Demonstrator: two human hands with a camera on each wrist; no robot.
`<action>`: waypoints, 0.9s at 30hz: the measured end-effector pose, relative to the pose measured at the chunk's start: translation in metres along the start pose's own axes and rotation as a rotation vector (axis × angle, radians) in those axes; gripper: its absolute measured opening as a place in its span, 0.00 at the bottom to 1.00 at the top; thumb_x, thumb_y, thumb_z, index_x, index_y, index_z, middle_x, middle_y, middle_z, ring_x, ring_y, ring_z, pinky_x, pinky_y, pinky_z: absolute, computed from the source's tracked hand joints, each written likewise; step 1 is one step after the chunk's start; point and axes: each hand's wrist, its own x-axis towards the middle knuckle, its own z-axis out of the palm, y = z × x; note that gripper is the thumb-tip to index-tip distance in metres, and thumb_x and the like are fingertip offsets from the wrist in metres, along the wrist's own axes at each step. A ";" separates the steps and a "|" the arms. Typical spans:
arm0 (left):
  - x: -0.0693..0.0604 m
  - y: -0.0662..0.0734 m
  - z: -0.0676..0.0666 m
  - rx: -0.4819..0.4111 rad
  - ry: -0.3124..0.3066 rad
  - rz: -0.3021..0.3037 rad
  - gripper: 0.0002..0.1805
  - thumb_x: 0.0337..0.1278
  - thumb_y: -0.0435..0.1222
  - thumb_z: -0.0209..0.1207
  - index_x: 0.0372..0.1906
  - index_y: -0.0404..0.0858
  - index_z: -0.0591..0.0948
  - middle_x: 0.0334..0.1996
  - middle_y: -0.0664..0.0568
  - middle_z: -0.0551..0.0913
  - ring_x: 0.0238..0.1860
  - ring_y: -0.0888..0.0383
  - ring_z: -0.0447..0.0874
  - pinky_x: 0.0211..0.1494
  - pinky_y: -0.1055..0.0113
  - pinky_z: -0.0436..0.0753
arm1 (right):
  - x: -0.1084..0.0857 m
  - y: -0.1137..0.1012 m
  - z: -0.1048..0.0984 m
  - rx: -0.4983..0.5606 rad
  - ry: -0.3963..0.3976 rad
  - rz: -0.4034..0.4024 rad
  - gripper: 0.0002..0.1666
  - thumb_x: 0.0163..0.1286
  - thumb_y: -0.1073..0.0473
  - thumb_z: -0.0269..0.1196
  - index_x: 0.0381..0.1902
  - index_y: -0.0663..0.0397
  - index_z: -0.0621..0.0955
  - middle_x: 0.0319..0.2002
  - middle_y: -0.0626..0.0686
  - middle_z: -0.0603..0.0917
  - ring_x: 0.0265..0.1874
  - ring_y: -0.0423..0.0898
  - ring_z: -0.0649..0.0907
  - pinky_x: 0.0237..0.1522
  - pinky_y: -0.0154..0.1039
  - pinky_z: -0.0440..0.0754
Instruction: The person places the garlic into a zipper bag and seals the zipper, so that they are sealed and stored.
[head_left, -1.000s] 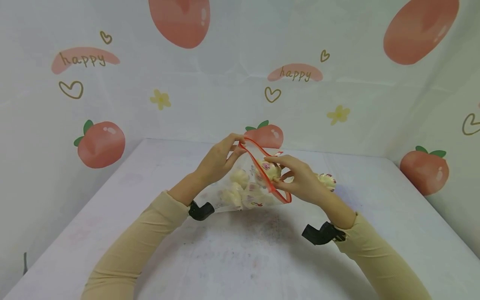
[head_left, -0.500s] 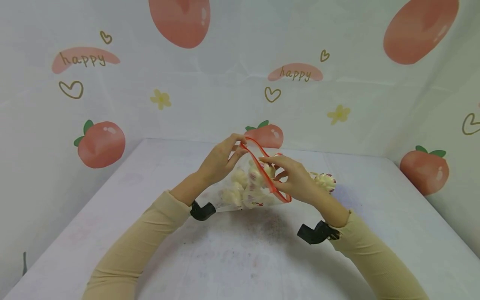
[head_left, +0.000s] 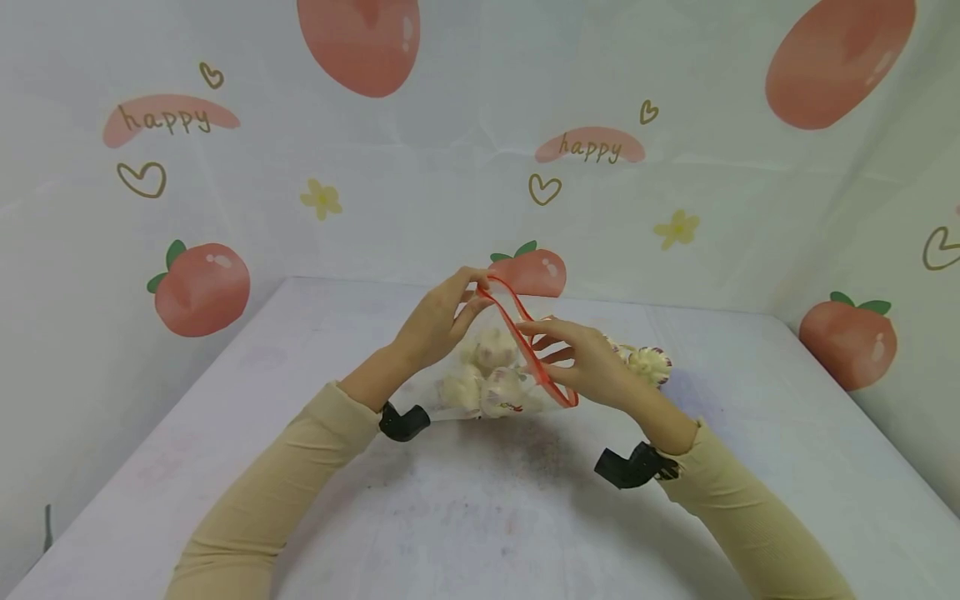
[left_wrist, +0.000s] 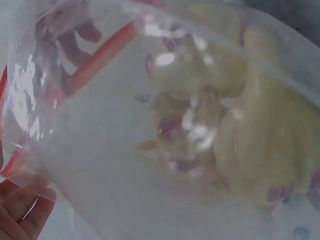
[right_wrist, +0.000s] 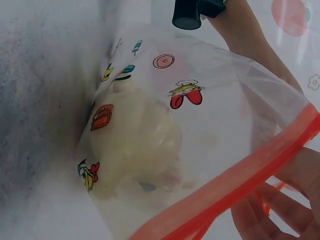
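Note:
My left hand (head_left: 438, 321) pinches the top corner of a clear zip bag (left_wrist: 110, 165) with a red rim, holding its mouth apart. Several garlic bulbs (head_left: 501, 392) lie inside the bag; pale bulbs with purple marks show through the plastic in both wrist views. At the mouth is my right hand (head_left: 585, 358), its fingers extended at the red rim with no bulb between them. Whether those fingertips touch the rim, I cannot tell. Printed cartoon pictures cover the side of the bag seen in the right wrist view.
Just beyond the right hand, a loose garlic bulb (head_left: 649, 367) lies on the white table (head_left: 450, 525); part of another shows behind the hand. A printed curtain (head_left: 420, 150) hangs along the back. Each wrist carries a black camera mount (head_left: 630, 467).
The garlic bulb that my right hand held at the mouth has gone down into the bag with the others. The right hand's fingers have let go. My left hand stays at the rim.

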 end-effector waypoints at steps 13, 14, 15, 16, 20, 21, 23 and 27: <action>-0.002 -0.006 -0.006 -0.059 0.022 0.008 0.10 0.66 0.31 0.49 0.48 0.31 0.68 0.52 0.38 0.76 0.50 0.44 0.83 0.48 0.56 0.81 | -0.017 0.013 -0.017 -0.036 0.172 -0.032 0.17 0.57 0.70 0.66 0.45 0.59 0.81 0.43 0.56 0.84 0.34 0.39 0.85 0.39 0.31 0.83; -0.002 -0.006 -0.007 -0.063 0.024 0.005 0.10 0.66 0.31 0.49 0.48 0.30 0.68 0.54 0.38 0.76 0.51 0.44 0.83 0.49 0.56 0.81 | -0.018 0.014 -0.019 -0.036 0.179 -0.025 0.16 0.57 0.70 0.66 0.45 0.59 0.81 0.43 0.56 0.84 0.34 0.36 0.84 0.39 0.30 0.82; -0.002 -0.006 -0.007 -0.068 0.024 0.002 0.10 0.66 0.31 0.50 0.48 0.30 0.68 0.55 0.38 0.75 0.51 0.44 0.83 0.49 0.56 0.81 | -0.020 0.016 -0.020 -0.035 0.186 -0.021 0.16 0.57 0.70 0.66 0.45 0.59 0.81 0.43 0.57 0.84 0.34 0.34 0.84 0.39 0.29 0.82; -0.002 -0.006 -0.008 -0.068 0.023 0.002 0.10 0.66 0.31 0.49 0.48 0.30 0.68 0.56 0.38 0.75 0.51 0.44 0.83 0.50 0.56 0.81 | -0.021 0.017 -0.021 -0.034 0.192 -0.014 0.16 0.57 0.70 0.66 0.45 0.60 0.81 0.42 0.57 0.84 0.34 0.32 0.83 0.39 0.29 0.82; -0.002 -0.006 -0.009 -0.064 0.030 0.002 0.10 0.66 0.32 0.50 0.47 0.31 0.68 0.60 0.38 0.73 0.50 0.44 0.83 0.49 0.56 0.81 | -0.025 0.023 -0.026 -0.053 0.205 0.018 0.16 0.57 0.68 0.66 0.45 0.60 0.81 0.42 0.57 0.85 0.34 0.28 0.82 0.39 0.26 0.81; -0.002 -0.006 -0.010 -0.062 0.031 0.003 0.09 0.66 0.32 0.50 0.47 0.31 0.68 0.60 0.38 0.73 0.50 0.44 0.83 0.50 0.57 0.81 | -0.026 0.024 -0.027 -0.060 0.206 0.029 0.16 0.57 0.68 0.66 0.45 0.60 0.81 0.42 0.57 0.85 0.34 0.28 0.81 0.39 0.25 0.81; -0.002 -0.006 -0.010 -0.060 0.035 0.006 0.09 0.66 0.32 0.50 0.46 0.32 0.68 0.60 0.39 0.73 0.50 0.44 0.83 0.49 0.56 0.81 | -0.028 0.028 -0.029 -0.076 0.206 0.055 0.16 0.58 0.68 0.66 0.46 0.59 0.81 0.42 0.57 0.85 0.34 0.28 0.81 0.39 0.24 0.80; -0.002 -0.006 -0.010 -0.056 0.037 0.013 0.09 0.66 0.32 0.50 0.46 0.32 0.68 0.60 0.39 0.73 0.50 0.45 0.83 0.50 0.56 0.81 | -0.032 0.033 -0.033 -0.097 0.207 0.101 0.16 0.59 0.66 0.65 0.47 0.58 0.81 0.43 0.57 0.85 0.35 0.28 0.81 0.39 0.23 0.79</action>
